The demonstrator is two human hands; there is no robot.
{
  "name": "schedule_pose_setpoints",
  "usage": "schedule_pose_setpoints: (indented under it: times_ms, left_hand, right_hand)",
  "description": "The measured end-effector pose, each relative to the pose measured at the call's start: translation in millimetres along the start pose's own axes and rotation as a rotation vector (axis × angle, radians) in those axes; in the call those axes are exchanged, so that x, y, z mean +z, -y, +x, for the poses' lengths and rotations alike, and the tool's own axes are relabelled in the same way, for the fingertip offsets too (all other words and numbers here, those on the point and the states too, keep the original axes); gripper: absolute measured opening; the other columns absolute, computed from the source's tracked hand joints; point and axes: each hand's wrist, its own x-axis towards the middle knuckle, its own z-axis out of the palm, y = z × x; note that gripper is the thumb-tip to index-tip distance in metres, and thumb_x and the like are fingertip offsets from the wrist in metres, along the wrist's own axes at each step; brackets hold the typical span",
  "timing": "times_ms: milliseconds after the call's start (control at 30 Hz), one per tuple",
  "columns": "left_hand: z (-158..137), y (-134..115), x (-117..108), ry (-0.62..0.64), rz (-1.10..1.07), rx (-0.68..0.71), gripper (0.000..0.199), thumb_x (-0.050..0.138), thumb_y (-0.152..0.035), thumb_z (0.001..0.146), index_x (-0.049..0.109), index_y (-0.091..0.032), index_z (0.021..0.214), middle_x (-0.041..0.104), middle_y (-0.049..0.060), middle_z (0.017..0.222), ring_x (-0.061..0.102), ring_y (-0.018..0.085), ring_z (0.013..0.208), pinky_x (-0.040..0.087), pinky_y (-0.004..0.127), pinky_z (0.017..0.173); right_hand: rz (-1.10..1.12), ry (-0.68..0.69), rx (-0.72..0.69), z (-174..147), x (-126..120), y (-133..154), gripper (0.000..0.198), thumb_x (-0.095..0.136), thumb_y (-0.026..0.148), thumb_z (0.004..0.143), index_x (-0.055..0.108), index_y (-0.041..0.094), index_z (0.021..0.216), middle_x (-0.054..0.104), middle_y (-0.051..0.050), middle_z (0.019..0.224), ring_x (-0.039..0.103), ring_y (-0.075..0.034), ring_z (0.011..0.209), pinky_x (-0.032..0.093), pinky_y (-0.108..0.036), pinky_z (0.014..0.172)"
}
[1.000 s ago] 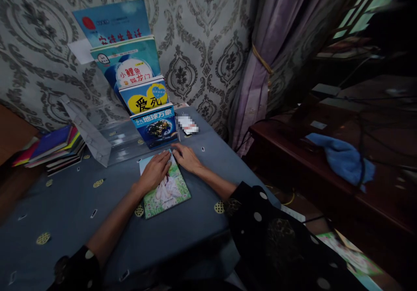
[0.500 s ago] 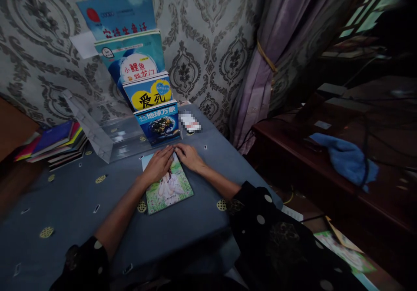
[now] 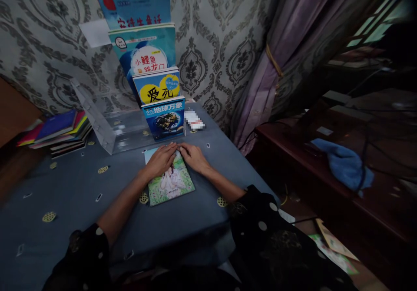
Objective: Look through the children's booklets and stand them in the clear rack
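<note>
A thin booklet with a figure among green and flowers on its cover lies flat on the blue tablecloth. My left hand rests palm down across its upper half, fingers stretched out and hiding part of the cover. At the booklet's upper right edge lies my right hand, its fingers bent a little and its tips close to those of my left hand. Just beyond my hands, a clear stepped stand holds several upright books, the front one a blue book with a globe.
A stack of colourful books sits at the table's left. Behind the front book's right side lies a blurred-out white item. To the right are a purple curtain and a dark red surface with a blue cloth.
The camera view has shifted slightly, so the stand and books appear further right. Both hands stay on the booklet in nearly the same pose.
</note>
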Motion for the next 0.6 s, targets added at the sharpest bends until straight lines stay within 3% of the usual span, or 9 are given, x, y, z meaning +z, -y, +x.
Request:
schedule_pose_setpoints:
  times_ms: [267,600]
  left_hand:
    - [-7.8,-5.0,-4.8,0.008,-0.029,0.038,0.046,0.032,-0.031,0.103,0.051,-0.018,0.143,0.051,0.011,0.151,0.044,0.02,0.142,0.034,0.044,0.118]
    - [-16.1,-16.0,-8.8,0.034,-0.05,0.053,0.045,0.033,-0.031,0.103,0.052,-0.019,0.142,0.052,0.01,0.15,0.043,0.02,0.143,0.033,0.044,0.119]
  right_hand:
    - [0.034,-0.026,0.032,-7.3,-3.0,1.2,0.032,0.046,0.019,0.098,0.069,0.018,0.12,0.077,-0.008,0.105,0.071,-0.021,0.091,0.051,-0.032,0.087]
    - [0.08,-0.017,0.013,-27.3,-3.7,7.1,0.032,0.044,0.022,0.099,0.07,0.02,0.118,0.076,-0.007,0.11,0.071,-0.021,0.1,0.051,-0.031,0.09]
